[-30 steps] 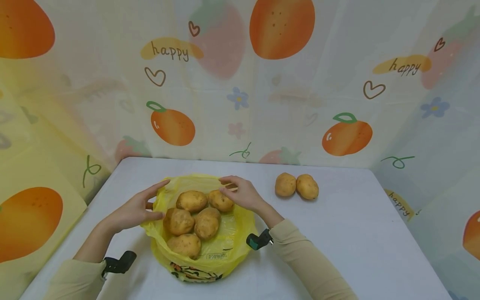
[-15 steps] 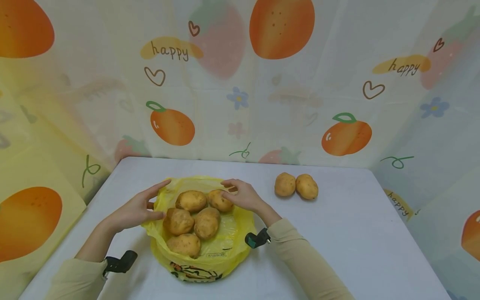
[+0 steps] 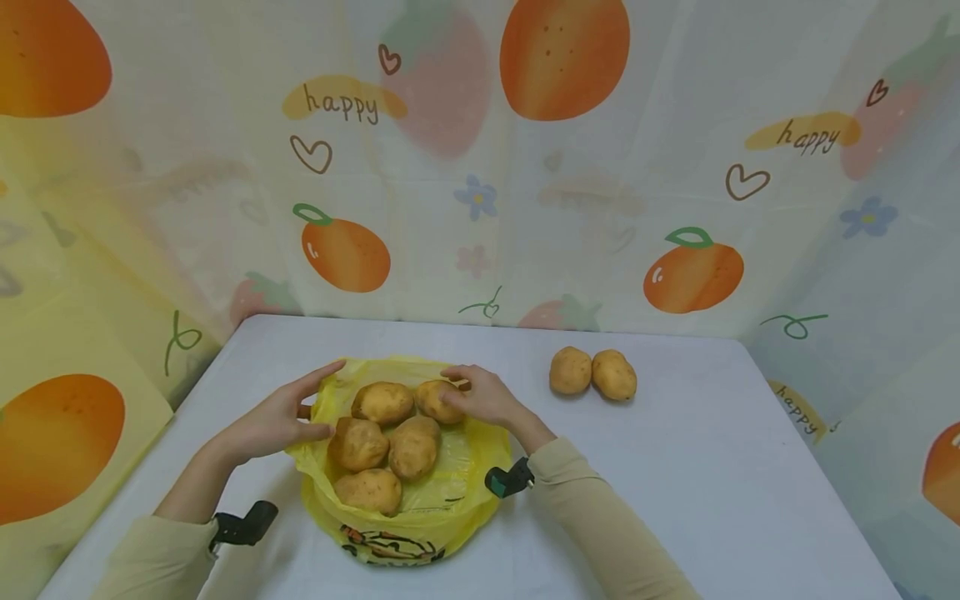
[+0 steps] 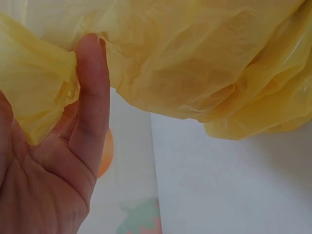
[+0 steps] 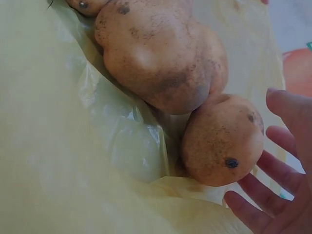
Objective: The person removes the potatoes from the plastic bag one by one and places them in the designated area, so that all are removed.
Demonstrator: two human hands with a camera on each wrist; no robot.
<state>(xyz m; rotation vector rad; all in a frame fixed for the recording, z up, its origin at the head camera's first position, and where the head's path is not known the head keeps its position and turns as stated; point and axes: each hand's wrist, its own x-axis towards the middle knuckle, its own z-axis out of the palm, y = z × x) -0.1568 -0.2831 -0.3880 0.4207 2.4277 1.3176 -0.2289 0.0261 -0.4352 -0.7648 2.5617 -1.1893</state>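
A yellow plastic bag [image 3: 390, 529] stands with its mouth wide, the rim rolled down. Inside lie several brown potatoes, among them a front one [image 3: 369, 491] and a back right one [image 3: 437, 402]. My left hand [image 3: 270, 421] holds the bag's left rim, index finger and thumb spread along it; in the left wrist view, yellow film [image 4: 41, 83] passes between thumb and fingers. At the back right, my right hand [image 3: 483, 396] reaches over the rim. The right wrist view shows its fingers [image 5: 265, 178] loosely spread right beside the potato [image 5: 222, 141], its thumb apart.
Two more potatoes, a left one [image 3: 570, 371] and a right one [image 3: 614, 375], lie side by side on the white table [image 3: 697, 467] behind and right of the bag. A fruit-patterned curtain [image 3: 555, 167] hangs behind the table and along its sides.
My right hand has shifted slightly down and left, closer over the back right potato. My left hand stays at the rim with only a tiny shift right. The potatoes look unmoved.
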